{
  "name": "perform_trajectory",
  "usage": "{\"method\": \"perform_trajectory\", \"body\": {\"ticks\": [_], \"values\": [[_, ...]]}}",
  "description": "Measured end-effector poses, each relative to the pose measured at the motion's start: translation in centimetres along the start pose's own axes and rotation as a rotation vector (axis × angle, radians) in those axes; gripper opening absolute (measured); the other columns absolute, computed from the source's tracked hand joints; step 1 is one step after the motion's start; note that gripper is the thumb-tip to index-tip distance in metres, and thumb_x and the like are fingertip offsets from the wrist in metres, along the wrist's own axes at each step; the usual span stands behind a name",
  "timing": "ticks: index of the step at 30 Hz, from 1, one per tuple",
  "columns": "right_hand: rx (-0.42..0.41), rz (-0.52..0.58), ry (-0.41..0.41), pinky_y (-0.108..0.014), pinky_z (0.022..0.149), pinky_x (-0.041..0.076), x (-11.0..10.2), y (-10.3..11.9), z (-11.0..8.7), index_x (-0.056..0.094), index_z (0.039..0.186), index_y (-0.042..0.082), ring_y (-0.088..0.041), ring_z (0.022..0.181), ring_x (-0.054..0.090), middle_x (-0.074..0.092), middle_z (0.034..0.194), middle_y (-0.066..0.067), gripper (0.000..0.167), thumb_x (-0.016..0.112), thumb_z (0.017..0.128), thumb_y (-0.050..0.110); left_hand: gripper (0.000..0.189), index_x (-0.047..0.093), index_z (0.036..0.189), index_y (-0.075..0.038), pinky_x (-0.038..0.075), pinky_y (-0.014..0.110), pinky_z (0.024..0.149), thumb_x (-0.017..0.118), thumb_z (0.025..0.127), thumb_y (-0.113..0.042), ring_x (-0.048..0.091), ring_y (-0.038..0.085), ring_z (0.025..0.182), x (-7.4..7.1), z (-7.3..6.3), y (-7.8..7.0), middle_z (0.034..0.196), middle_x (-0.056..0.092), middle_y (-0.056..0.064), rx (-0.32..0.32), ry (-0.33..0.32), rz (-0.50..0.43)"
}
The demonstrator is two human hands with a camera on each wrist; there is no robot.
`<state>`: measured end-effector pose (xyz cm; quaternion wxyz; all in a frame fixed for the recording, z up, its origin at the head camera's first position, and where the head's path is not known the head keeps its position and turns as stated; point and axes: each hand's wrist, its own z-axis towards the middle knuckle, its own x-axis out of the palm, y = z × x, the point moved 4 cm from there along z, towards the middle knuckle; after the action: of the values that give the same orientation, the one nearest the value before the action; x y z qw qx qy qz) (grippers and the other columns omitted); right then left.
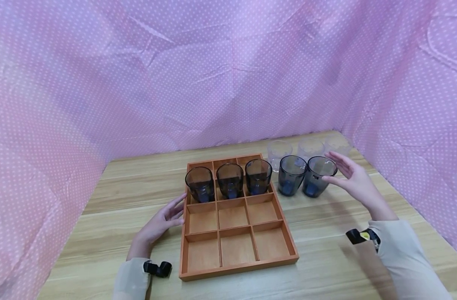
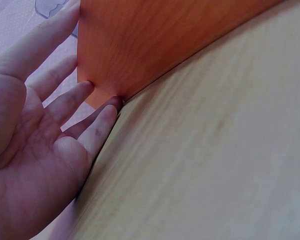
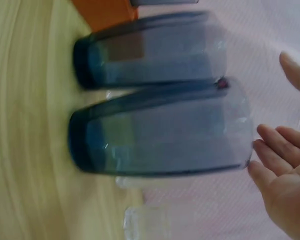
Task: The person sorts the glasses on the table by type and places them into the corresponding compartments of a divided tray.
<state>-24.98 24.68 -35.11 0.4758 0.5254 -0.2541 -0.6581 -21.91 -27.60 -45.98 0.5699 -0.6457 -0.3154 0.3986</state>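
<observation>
My left hand [image 1: 161,223] rests against the left side of a wooden compartment tray [image 1: 239,266]; in the left wrist view its outstretched fingertips touch the tray's wall [image 2: 135,45]. At the right, my right hand [image 1: 356,183] spreads thumb and fingers around the rim of a dark blue-grey glass [image 1: 314,183]. The right wrist view shows fingertips at that glass's rim [image 3: 247,145], with the thumb apart from it. Beside it stands a second dark glass [image 1: 288,181]. Three more dark glasses, left [image 1: 200,187], middle [image 1: 230,183] and right [image 1: 258,179], stand in one row of the tray.
Behind the two dark glasses outside the tray are three clear glasses, one at the left [image 1: 279,150], one in the middle [image 1: 311,146] and one at the right [image 1: 338,143]. A pink dotted cloth [image 1: 228,83] hangs around the wooden table [image 1: 138,175].
</observation>
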Motion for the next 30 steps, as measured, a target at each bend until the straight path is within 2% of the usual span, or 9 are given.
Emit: {"method": "perform_trajectory", "body": {"ticks": [4, 8, 11, 15, 19, 22, 24, 27, 30], "values": [[0.004, -0.003, -0.003, -0.007, 0.108, 0.029, 0.0, -0.9, 0.1, 0.029, 0.148, -0.005, 0.007, 0.136, 0.037, 0.036, 0.153, -0.022, 0.078, 0.072, 0.084, -0.001, 0.078, 0.014, 0.156, -0.012, 0.037, 0.009, 0.1, 0.061, 0.094, -0.008, 0.018, 0.047, 0.144, 0.0, 0.0, 0.0, 0.159, 0.013, 0.029, -0.002, 0.001, -0.004], [0.051, 0.012, 0.016, -0.006, 0.107, 0.03, 0.1, -2.1, 0.2, 0.024, 0.15, -0.006, 0.003, 0.139, 0.034, 0.031, 0.155, -0.023, 0.08, 0.071, 0.085, 0.002, 0.078, 0.015, 0.156, -0.012, 0.036, 0.009, 0.1, 0.061, 0.094, -0.008, 0.017, 0.047, 0.144, 0.0, -0.1, 0.0, 0.159, 0.013, 0.029, -0.004, 0.002, -0.003], [0.103, 0.004, 0.022, -0.007, 0.106, 0.031, 0.0, -2.8, 0.3, 0.019, 0.152, -0.004, -0.004, 0.143, 0.031, 0.027, 0.156, -0.024, 0.083, 0.07, 0.087, 0.005, 0.077, 0.016, 0.157, -0.015, 0.037, 0.018, 0.107, 0.061, 0.094, -0.01, 0.018, 0.046, 0.145, -0.1, -0.1, 0.0, 0.16, 0.014, 0.026, -0.017, -0.004, 0.024], [0.147, -0.006, 0.02, -0.008, 0.104, 0.035, 0.1, -3.3, 0.4, 0.017, 0.153, -0.002, -0.026, 0.146, 0.027, 0.025, 0.156, -0.026, 0.085, 0.07, 0.088, 0.007, 0.076, 0.016, 0.157, -0.018, 0.028, 0.043, 0.114, 0.06, 0.095, -0.011, 0.02, 0.045, 0.146, -0.1, -0.1, 0.1, 0.161, 0.015, 0.024, -0.033, -0.01, 0.06], [0.168, -0.005, 0.022, -0.008, 0.103, 0.036, 0.3, -3.7, 0.5, 0.02, 0.152, -0.003, -0.038, 0.143, 0.028, 0.029, 0.155, -0.023, 0.082, 0.07, 0.088, 0.009, 0.076, 0.016, 0.157, -0.018, 0.025, 0.049, 0.113, 0.061, 0.095, -0.012, 0.02, 0.045, 0.145, -0.1, -0.1, 0.1, 0.16, 0.015, 0.024, -0.038, -0.014, 0.065], [0.177, -0.005, 0.019, -0.007, 0.102, 0.036, 0.3, -4.0, 0.4, 0.023, 0.151, -0.003, -0.032, 0.143, 0.031, 0.034, 0.154, -0.019, 0.079, 0.07, 0.089, 0.01, 0.076, 0.016, 0.157, -0.018, 0.024, 0.05, 0.113, 0.061, 0.095, -0.012, 0.021, 0.045, 0.146, -0.1, -0.1, 0.1, 0.16, 0.015, 0.024, -0.041, -0.015, 0.064], [0.171, -0.001, 0.012, -0.006, 0.1, 0.037, 0.3, -4.1, 0.4, 0.025, 0.151, -0.002, -0.02, 0.142, 0.037, 0.04, 0.152, -0.016, 0.077, 0.07, 0.089, 0.01, 0.076, 0.016, 0.157, -0.018, 0.022, 0.052, 0.113, 0.061, 0.095, -0.011, 0.02, 0.045, 0.146, -0.1, -0.1, 0.1, 0.16, 0.015, 0.024, -0.042, -0.013, 0.061], [0.146, 0.04, -0.003, -0.005, 0.097, 0.039, 0.4, -4.4, 0.4, 0.03, 0.149, -0.003, 0.004, 0.13, 0.045, 0.051, 0.146, 0.0, 0.074, 0.07, 0.088, 0.008, 0.077, 0.016, 0.157, -0.018, 0.018, 0.057, 0.113, 0.061, 0.095, -0.011, 0.019, 0.045, 0.146, 0.0, -0.1, 0.1, 0.161, 0.014, 0.024, -0.043, -0.015, 0.057], [0.121, 0.113, -0.019, -0.003, 0.092, 0.041, 0.4, -4.5, 0.4, 0.034, 0.147, -0.003, 0.017, 0.115, 0.049, 0.058, 0.132, 0.017, 0.072, 0.071, 0.086, 0.004, 0.077, 0.016, 0.157, -0.019, 0.018, 0.057, 0.113, 0.061, 0.095, -0.011, 0.019, 0.044, 0.146, 0.0, -0.1, 0.1, 0.161, 0.013, 0.023, -0.045, -0.015, 0.054]]}}
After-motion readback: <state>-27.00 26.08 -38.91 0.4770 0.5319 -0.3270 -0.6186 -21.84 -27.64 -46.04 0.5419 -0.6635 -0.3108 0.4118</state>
